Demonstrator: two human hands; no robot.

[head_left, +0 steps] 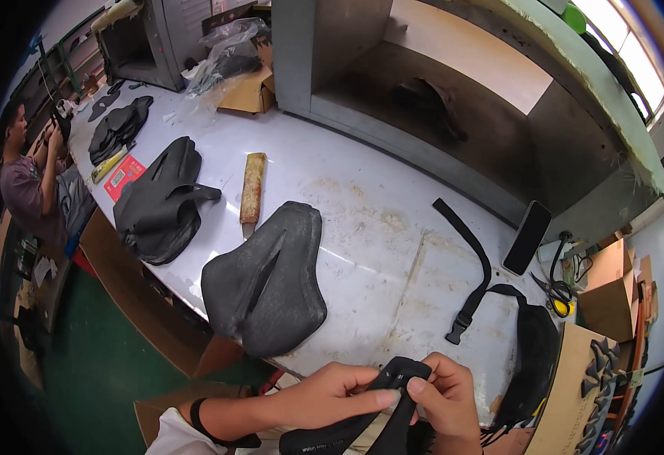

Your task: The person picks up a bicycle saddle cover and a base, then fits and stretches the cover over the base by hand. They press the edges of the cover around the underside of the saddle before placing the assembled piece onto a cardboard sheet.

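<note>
Near the lower edge, a black bicycle saddle cover (324, 438) with a long central slit is pinched between my two hands. My left hand (339, 390) grips its narrow end from the left, thumb on top. On the other side, my right hand (450, 394) presses its thumb onto the same tip, with the fingers curled behind. Just beyond lies a grey-black stack of saddle covers (298, 303) with a similar slit. Farther left rests another, looser pile of dark covers (157, 208). A tool with a worn wooden-looking handle (252, 186) has its blade partly under the nearer stack.
A metal cabinet (294, 68) stands along the back. At right are a phone (528, 237), scissors (556, 288), a black waist bag with buckle strap (533, 356) and cardboard (567, 379). A seated person (32, 182) works at far left, beside more dark pieces (119, 129).
</note>
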